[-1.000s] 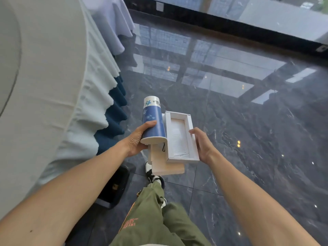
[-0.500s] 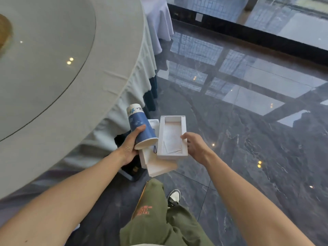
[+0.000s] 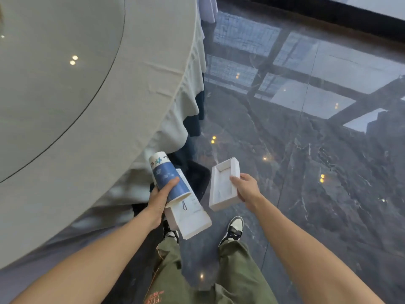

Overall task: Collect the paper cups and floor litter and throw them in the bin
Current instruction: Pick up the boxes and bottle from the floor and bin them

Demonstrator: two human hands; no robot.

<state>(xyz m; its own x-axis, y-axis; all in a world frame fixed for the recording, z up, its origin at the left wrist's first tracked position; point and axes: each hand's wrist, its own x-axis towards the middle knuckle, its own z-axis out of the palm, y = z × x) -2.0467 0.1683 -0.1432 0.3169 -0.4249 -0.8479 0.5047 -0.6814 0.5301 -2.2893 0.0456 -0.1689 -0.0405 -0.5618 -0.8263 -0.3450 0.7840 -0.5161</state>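
Observation:
My left hand (image 3: pixel 158 199) grips a stack of blue and white paper cups (image 3: pixel 169 179), held upside down with the rim toward me. Pinched under the cups in the same hand is a flat white box lid (image 3: pixel 190 219). My right hand (image 3: pixel 246 187) holds an open white box tray (image 3: pixel 222 187) by its right side, tilted a little. The two box parts are apart. Between and just beyond them, a black bin (image 3: pixel 198 177) stands on the floor at the table's edge, partly hidden by the cups.
A large round table (image 3: pixel 131 95) with a pale cloth and a glass turntable fills the left. Its skirt hangs to the dark polished stone floor (image 3: pixel 306 172). My green trousers and two black and white shoes (image 3: pixel 233 229) show below the hands.
The view has swung left toward the table, and I have stepped closer to the bin. My right hand has pulled the box tray away from the lid, so the two no longer touch.

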